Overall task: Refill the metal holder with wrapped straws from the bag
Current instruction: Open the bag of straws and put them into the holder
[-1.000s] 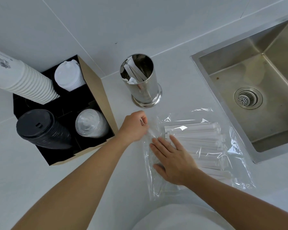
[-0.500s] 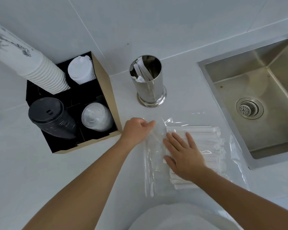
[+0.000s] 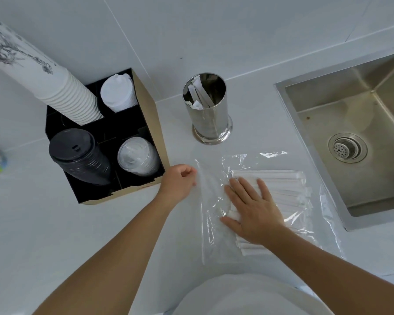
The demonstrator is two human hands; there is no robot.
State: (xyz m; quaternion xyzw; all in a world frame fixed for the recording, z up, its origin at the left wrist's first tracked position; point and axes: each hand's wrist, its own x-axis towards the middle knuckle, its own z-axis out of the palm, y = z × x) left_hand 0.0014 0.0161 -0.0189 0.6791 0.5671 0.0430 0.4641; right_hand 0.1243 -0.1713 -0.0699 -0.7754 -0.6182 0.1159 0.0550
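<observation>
Straws (image 3: pixel 280 189) in paper wrappers lie flat in a stack directly under the right hand (image 3: pixel 251 209), whose straight, spread fingers (image 3: pixel 241 189) press down on them through the clear bag (image 3: pixel 216 201). They look light, thin and easily bent, while the film looks slippery and limp, so a bundle is probably best gripped around its middle once the mouth is open. Just beside those fingers, the left hand (image 3: pixel 180 181) curls its fingertips around the bag's open edge, pinching it, forearm reaching in diagonally. Beyond both hands stands the metal holder (image 3: pixel 208 114), upright, with a few straws inside.
</observation>
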